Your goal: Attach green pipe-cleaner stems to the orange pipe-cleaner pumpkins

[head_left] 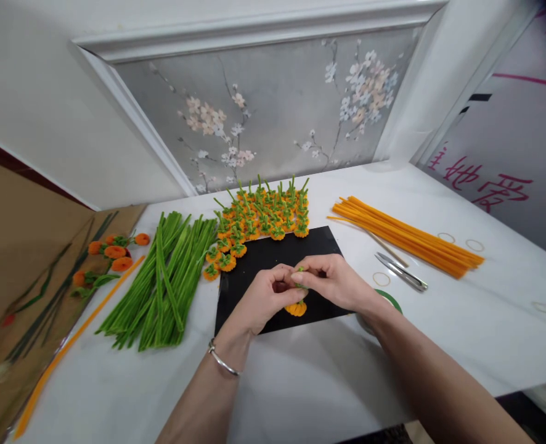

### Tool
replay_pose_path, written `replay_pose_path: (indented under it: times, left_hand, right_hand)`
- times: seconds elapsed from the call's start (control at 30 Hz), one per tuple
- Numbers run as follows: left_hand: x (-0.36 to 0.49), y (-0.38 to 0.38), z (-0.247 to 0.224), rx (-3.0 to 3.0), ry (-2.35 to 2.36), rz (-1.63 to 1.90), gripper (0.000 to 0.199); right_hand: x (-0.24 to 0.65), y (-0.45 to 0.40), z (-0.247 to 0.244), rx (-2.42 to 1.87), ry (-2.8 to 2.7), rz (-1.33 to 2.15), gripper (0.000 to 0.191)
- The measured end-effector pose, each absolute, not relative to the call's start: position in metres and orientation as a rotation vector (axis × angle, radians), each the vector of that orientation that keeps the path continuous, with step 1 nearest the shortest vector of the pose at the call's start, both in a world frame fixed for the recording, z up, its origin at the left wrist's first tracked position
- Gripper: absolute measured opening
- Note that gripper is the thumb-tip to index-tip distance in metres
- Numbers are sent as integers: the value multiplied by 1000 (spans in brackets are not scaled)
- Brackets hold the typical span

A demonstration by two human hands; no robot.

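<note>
Left hand [264,299]: mine, silver bracelet [223,362] at the wrist, thumb and fingers closed on a small flower [296,309]. Right hand [336,280]: mine, thumb and forefinger pinching the green part of the same flower. Flower: one, orange head below my fingertips, over the black board [273,254]. Finished flowers [264,216]: many, orange with green tops, clustered along the board's far left edge and beyond. Green pipe cleaners [162,290]: a loose heap, left of the board. Orange pipe cleaners [407,237]: one bundle, to the right. Snips [402,272]: one pair, just beside that bundle. Green ring [392,301]: one, partly hidden by my right forearm. Orange blooms [116,252]: several, far left.
</note>
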State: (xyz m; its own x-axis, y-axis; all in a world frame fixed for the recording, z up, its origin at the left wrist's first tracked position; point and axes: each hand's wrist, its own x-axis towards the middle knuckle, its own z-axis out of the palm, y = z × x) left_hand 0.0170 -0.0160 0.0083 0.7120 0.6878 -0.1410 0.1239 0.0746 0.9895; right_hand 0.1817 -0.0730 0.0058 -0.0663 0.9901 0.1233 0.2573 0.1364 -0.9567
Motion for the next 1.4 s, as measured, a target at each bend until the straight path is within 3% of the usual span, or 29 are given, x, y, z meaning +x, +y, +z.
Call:
replay_pose_path:
  times: [0.23,0.47,0.97,1.4]
  left_hand:
    - [21,-17,8,1180,743,543,25]
    - [22,-15,7,1304,758,587,18]
    - [14,-10,-2,1165,642,491,11]
    - [15,-11,-3,1050,647,511,20]
  right_hand:
    - [184,-73,8,-1367,-1392,886,19]
    - [184,-73,8,-1356,-1382,864,16]
    - [190,-73,7,-1290,-1406,979,24]
    - [191,-76,7,-1256,-1479,1015,31]
